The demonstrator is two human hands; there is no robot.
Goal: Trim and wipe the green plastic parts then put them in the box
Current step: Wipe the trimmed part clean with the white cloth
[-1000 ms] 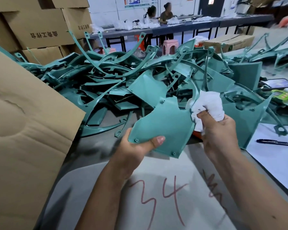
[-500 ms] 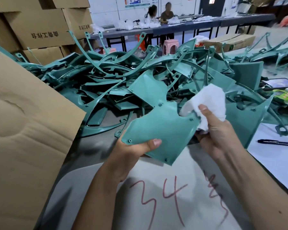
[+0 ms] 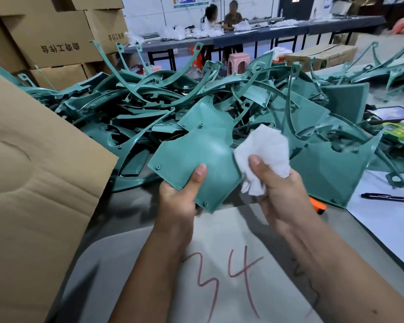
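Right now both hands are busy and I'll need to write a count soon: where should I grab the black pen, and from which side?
Take the pen round the middle of its barrel, from above. It lies flat and nearly level on the white sheet at the right, with nothing over it, so a thumb-and-finger pinch across the barrel fits. The right hand is nearer, but it holds the cloth.

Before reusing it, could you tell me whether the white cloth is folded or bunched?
Bunched: the white cloth sits crumpled in the right hand.
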